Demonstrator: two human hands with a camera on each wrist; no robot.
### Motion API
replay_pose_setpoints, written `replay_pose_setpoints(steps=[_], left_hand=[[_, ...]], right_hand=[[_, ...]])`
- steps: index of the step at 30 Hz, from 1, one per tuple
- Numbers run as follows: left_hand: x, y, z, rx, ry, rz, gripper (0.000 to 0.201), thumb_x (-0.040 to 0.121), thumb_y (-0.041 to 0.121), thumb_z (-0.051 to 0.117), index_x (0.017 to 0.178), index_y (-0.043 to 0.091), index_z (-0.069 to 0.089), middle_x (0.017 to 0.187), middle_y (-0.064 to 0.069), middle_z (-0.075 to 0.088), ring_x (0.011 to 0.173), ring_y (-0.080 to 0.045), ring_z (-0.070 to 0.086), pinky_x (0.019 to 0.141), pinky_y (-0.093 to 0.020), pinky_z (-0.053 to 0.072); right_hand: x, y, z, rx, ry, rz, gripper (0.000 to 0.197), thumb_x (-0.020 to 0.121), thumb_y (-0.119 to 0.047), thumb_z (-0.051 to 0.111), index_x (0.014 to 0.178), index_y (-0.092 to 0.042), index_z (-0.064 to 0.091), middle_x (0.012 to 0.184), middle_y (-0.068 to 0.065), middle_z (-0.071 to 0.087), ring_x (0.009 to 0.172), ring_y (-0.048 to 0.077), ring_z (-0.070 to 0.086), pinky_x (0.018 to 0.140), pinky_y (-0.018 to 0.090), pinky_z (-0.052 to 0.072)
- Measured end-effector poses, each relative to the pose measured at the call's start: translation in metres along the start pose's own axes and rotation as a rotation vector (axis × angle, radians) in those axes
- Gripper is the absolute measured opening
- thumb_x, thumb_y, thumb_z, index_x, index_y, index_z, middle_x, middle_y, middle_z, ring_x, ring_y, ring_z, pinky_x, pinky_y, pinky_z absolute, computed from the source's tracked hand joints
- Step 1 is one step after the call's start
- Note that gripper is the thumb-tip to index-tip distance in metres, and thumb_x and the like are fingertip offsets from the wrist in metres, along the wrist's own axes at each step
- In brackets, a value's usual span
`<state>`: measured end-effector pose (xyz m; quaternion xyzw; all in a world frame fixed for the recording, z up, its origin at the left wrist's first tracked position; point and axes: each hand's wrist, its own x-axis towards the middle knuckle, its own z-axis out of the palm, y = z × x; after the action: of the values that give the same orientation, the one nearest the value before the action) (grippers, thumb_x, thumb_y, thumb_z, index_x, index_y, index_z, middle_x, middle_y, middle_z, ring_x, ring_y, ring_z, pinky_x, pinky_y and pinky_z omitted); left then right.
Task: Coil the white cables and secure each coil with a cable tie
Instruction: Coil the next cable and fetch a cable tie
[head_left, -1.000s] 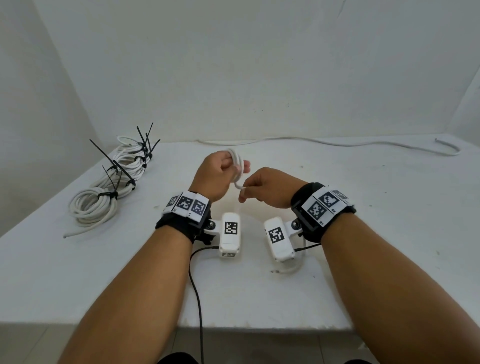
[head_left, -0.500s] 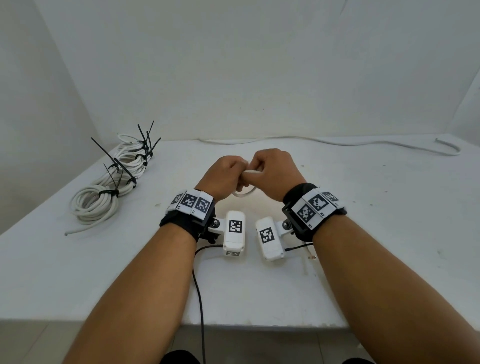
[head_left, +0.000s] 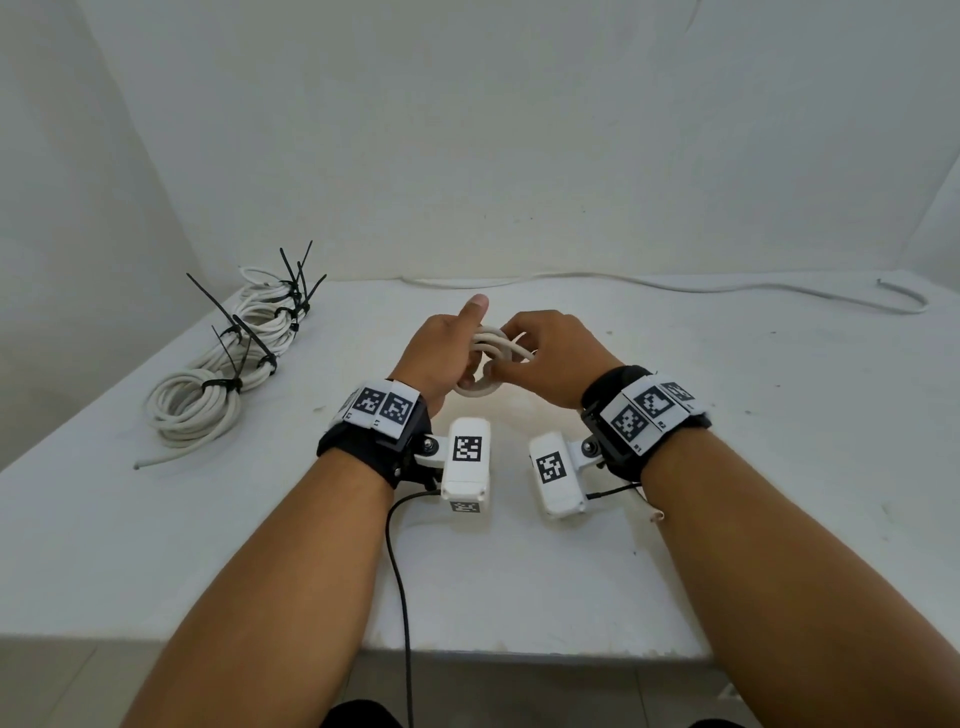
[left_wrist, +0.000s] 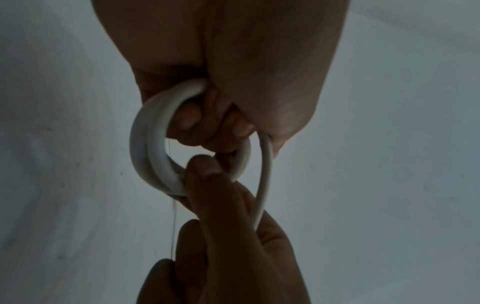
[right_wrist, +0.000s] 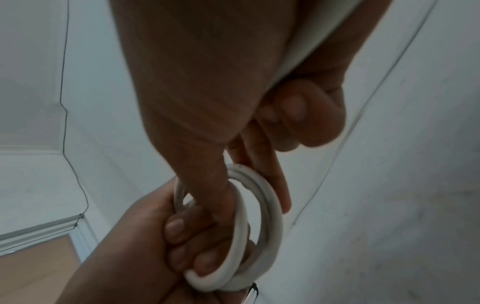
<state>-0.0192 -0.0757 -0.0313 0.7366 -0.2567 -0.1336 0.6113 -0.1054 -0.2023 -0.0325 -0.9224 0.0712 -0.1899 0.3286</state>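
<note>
Head view shows coiling under way: left hand (head_left: 441, 348) fingers curl through the coil (head_left: 488, 358), right hand (head_left: 556, 358) pinches its rim, and the next move likely calls for another loop.

Coil in the hands: the white cable coil (head_left: 491, 358) is partly covered by the left hand (head_left: 441, 356) and right hand (head_left: 556, 364); the number of turns cannot be told.
Cable run: where the cable leaves the coil is hidden behind the right hand.
Right wrist view: a white strip at the top edge is cut off and blurred.
Tied bundles: the far coils (head_left: 270, 312) overlap; their count is unclear.
Loose cable: the far cable (head_left: 727, 286) has an end too small to read.
Surface: the surface (head_left: 156, 545) runs past both side edges.
</note>
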Motion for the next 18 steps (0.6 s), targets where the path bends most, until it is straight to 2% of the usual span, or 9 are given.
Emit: replay_pose_setpoints(steps=[3,5,7,8,10,12,15,18], left_hand=[[-0.004,0.006,0.002,0.017,-0.067,-0.018,0.055,0.099,0.048,0.045,0.058,0.012,0.05,0.041,0.005,0.037,0.043,-0.014,0.032,0.052,-0.027,0.033],[-0.004,0.007,0.001,0.055,-0.135,-0.027,0.053,0.098,0.049,0.048,0.063,0.011,0.059,0.043,0.004,0.043,0.043,-0.014,0.035,0.052,-0.025,0.037],[-0.006,0.006,-0.001,0.1,-0.198,-0.021,0.053,0.095,0.053,0.052,0.073,0.007,0.067,0.055,-0.003,0.053,0.051,-0.019,0.044,0.06,-0.025,0.042],[-0.006,0.005,-0.003,0.112,-0.22,-0.022,0.055,0.092,0.057,0.053,0.075,0.007,0.068,0.065,-0.008,0.054,0.057,-0.022,0.046,0.066,-0.029,0.043],[-0.008,0.005,-0.005,0.098,-0.247,-0.033,0.053,0.09,0.058,0.055,0.071,0.01,0.066,0.07,-0.011,0.052,0.061,-0.023,0.045,0.07,-0.032,0.042],[-0.009,0.006,-0.008,0.034,-0.301,-0.055,0.049,0.091,0.054,0.056,0.067,0.012,0.062,0.056,-0.002,0.05,0.053,-0.018,0.047,0.065,-0.026,0.043],[-0.01,0.004,-0.014,-0.115,-0.439,-0.093,0.038,0.079,0.048,0.063,0.066,0.012,0.069,0.05,0.002,0.042,0.05,-0.014,0.05,0.066,-0.026,0.044],[-0.013,0.004,-0.017,-0.212,-0.494,-0.111,0.034,0.082,0.039,0.062,0.071,0.008,0.069,0.051,0.001,0.041,0.053,-0.017,0.051,0.068,-0.026,0.046]], right_hand=[[0.0,0.001,-0.005,-0.019,-0.021,0.005,0.013,0.085,-0.025,0.068,0.095,-0.017,0.067,0.084,-0.001,0.068,0.056,0.004,0.057,0.056,0.023,0.042],[-0.003,0.0,-0.012,-0.003,-0.092,0.014,0.008,0.089,-0.023,0.062,0.093,-0.017,0.067,0.085,-0.002,0.068,0.045,0.003,0.054,0.046,0.021,0.043],[-0.004,0.0,-0.017,-0.042,-0.145,0.002,0.013,0.092,-0.019,0.055,0.094,-0.019,0.068,0.083,-0.005,0.067,0.041,0.007,0.054,0.045,0.021,0.045],[-0.005,0.0,-0.019,-0.06,-0.16,-0.01,0.017,0.093,-0.017,0.052,0.095,-0.019,0.069,0.08,-0.005,0.067,0.039,0.008,0.054,0.045,0.022,0.046],[-0.005,0.0,-0.021,-0.037,-0.165,-0.028,0.02,0.092,-0.014,0.052,0.095,-0.019,0.071,0.075,-0.006,0.068,0.04,0.01,0.055,0.047,0.025,0.049],[-0.007,-0.001,-0.024,0.035,-0.163,-0.017,0.016,0.091,-0.013,0.056,0.094,-0.016,0.072,0.075,-0.004,0.07,0.044,0.01,0.056,0.05,0.025,0.052],[-0.013,0.001,-0.03,0.194,-0.197,0.02,0.009,0.091,-0.009,0.063,0.093,-0.009,0.072,0.077,-0.002,0.068,0.044,0.001,0.055,0.049,0.017,0.048],[-0.013,0.005,-0.034,0.323,-0.222,0.035,0.007,0.089,-0.009,0.067,0.093,-0.006,0.072,0.075,0.0,0.067,0.048,0.007,0.053,0.05,0.019,0.047]])
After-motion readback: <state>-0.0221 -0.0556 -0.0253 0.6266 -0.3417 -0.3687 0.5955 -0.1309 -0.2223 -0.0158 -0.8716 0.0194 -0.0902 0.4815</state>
